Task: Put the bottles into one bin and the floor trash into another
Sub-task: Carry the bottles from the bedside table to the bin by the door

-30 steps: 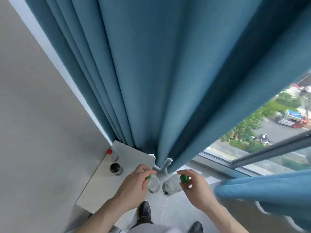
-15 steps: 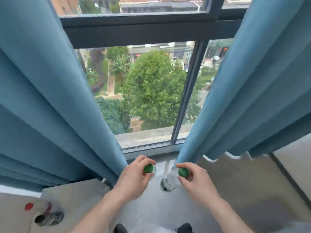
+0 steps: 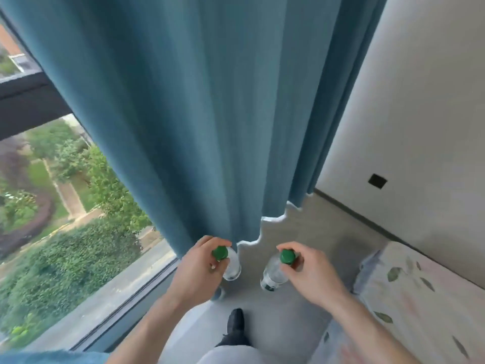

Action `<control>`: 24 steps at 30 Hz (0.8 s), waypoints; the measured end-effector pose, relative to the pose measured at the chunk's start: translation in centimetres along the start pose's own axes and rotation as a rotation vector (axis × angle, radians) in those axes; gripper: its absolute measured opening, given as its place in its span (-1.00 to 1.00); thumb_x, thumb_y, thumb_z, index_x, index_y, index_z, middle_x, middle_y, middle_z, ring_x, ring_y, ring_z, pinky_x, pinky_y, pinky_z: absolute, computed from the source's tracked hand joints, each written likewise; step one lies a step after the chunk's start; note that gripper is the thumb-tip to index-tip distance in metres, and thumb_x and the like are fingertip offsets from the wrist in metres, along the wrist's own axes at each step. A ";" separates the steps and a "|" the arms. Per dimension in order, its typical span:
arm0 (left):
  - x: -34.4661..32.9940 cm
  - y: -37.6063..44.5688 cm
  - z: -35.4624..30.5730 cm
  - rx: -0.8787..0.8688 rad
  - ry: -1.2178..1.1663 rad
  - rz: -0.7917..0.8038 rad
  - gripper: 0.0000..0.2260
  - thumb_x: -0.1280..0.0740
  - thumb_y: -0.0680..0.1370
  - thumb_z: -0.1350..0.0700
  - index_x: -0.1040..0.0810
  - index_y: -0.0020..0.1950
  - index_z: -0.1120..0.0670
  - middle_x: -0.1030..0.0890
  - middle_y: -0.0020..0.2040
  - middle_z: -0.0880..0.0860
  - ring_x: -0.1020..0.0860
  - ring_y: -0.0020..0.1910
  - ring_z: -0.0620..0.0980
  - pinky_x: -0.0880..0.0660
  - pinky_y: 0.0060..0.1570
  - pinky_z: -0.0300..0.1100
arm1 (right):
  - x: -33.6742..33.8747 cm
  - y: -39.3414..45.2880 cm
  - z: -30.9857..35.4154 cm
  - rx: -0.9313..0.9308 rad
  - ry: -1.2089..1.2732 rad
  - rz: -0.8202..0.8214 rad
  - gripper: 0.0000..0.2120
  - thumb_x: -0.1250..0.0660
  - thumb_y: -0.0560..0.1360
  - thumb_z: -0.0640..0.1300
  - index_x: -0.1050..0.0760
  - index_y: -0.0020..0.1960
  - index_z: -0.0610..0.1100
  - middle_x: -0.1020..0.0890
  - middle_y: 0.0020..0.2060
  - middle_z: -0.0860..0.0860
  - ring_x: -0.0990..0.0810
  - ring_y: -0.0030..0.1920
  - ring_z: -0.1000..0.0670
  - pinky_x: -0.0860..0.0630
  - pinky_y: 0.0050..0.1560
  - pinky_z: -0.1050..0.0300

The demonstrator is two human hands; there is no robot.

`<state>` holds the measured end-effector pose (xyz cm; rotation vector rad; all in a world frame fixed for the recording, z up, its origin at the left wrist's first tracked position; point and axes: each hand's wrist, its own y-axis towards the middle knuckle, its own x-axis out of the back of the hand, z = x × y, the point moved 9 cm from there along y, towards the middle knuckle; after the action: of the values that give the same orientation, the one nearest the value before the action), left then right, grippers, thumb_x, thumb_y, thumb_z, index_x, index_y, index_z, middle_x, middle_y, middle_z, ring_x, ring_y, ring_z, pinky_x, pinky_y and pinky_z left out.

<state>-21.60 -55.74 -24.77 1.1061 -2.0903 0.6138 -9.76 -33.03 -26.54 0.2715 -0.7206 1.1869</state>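
Bottles hang by their green caps just in front of the blue curtain [image 3: 210, 114], left hand [image 3: 199, 271] pinching one clear bottle [image 3: 232, 266], right hand [image 3: 312, 274] pinching the other bottle [image 3: 273, 274], so I would keep both pinches firm while seeking a bin, none visible.

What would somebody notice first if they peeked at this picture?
Probably the big blue curtain hanging down the middle, with the window and green trees to its left. Next, low in the middle, the left hand and right hand each hold a clear bottle by its green cap: the left bottle and the right bottle.
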 end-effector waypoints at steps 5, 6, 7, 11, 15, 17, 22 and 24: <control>-4.1 8.5 -7.3 -0.125 -0.016 0.089 -0.72 -0.40 0.54 0.11 -0.58 0.14 -0.24 -0.52 0.08 -0.31 -0.59 -0.23 -0.17 -0.51 -0.12 -0.26 | 7.8 1.6 -5.5 -0.099 -0.023 -0.134 -0.68 -0.47 0.46 -0.02 -0.58 0.16 0.27 -0.59 -0.20 0.36 -0.59 -0.12 0.25 -0.47 -0.08 0.34; -4.9 10.2 -8.6 -0.146 -0.025 0.109 -0.73 -0.41 0.54 0.12 -0.59 0.13 -0.24 -0.53 0.07 -0.30 -0.58 -0.22 -0.16 -0.50 -0.13 -0.28 | 9.2 2.2 -6.5 -0.115 -0.015 -0.160 -0.68 -0.47 0.46 -0.02 -0.58 0.16 0.27 -0.60 -0.18 0.36 -0.59 -0.11 0.25 -0.45 -0.08 0.37; -5.7 11.9 -10.0 -0.164 -0.035 0.128 -0.73 -0.41 0.54 0.12 -0.59 0.12 -0.24 -0.53 0.06 -0.30 -0.58 -0.22 -0.15 -0.49 -0.13 -0.29 | 10.4 2.9 -7.5 -0.133 -0.002 -0.184 -0.67 -0.48 0.46 -0.03 -0.58 0.16 0.28 -0.61 -0.17 0.34 -0.59 -0.11 0.25 -0.45 -0.09 0.39; -8.7 19.3 -14.9 -0.246 -0.071 0.191 -0.73 -0.41 0.54 0.13 -0.58 0.12 -0.23 -0.54 0.05 -0.26 -0.58 -0.19 -0.13 -0.53 -0.08 -0.23 | 15.1 6.9 -11.1 -0.190 0.040 -0.264 -0.68 -0.49 0.47 -0.06 -0.59 0.15 0.26 -0.63 -0.13 0.33 -0.60 -0.11 0.21 -0.46 -0.08 0.40; -11.5 26.4 -19.1 -0.307 -0.069 0.261 -0.74 -0.41 0.54 0.10 -0.58 0.12 -0.23 -0.54 0.08 -0.29 -0.58 -0.12 -0.18 -0.53 -0.06 -0.23 | 20.0 11.0 -13.5 -0.247 0.057 -0.325 -0.67 -0.49 0.47 -0.13 -0.57 0.10 0.26 -0.63 -0.05 0.36 -0.61 -0.11 0.17 -0.42 -0.09 0.44; -12.9 29.5 -21.6 -0.347 -0.076 0.296 -0.75 -0.42 0.54 0.11 -0.59 0.12 -0.23 -0.54 0.08 -0.29 -0.58 -0.10 -0.19 -0.48 -0.10 -0.34 | 22.7 12.6 -14.4 -0.273 0.045 -0.370 -0.68 -0.49 0.48 -0.10 -0.56 0.10 0.28 -0.63 -0.03 0.35 -0.61 -0.13 0.17 -0.42 -0.12 0.46; -18.1 35.9 -27.6 -0.446 -0.040 0.438 -0.76 -0.40 0.55 0.07 -0.57 0.15 -0.23 -0.53 0.11 -0.30 -0.58 -0.09 -0.21 -0.57 -0.02 -0.18 | 28.4 15.1 -17.8 -0.356 0.019 -0.464 -0.72 -0.48 0.47 -0.04 -0.58 0.12 0.23 -0.64 -0.06 0.32 -0.62 -0.12 0.20 -0.41 -0.18 0.48; -20.1 37.6 -30.5 -0.493 -0.025 0.482 -0.75 -0.40 0.55 0.05 -0.55 0.16 -0.25 -0.53 0.13 -0.32 -0.59 -0.09 -0.22 -0.58 -0.02 -0.17 | 30.4 15.2 -19.6 -0.395 0.052 -0.514 -0.72 -0.49 0.46 -0.04 -0.59 0.12 0.22 -0.64 -0.05 0.32 -0.62 -0.14 0.19 -0.45 -0.14 0.40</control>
<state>-34.60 -5.02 -23.25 0.3370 -2.3682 0.2664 -10.74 6.18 -24.42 0.0841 -0.7651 0.5478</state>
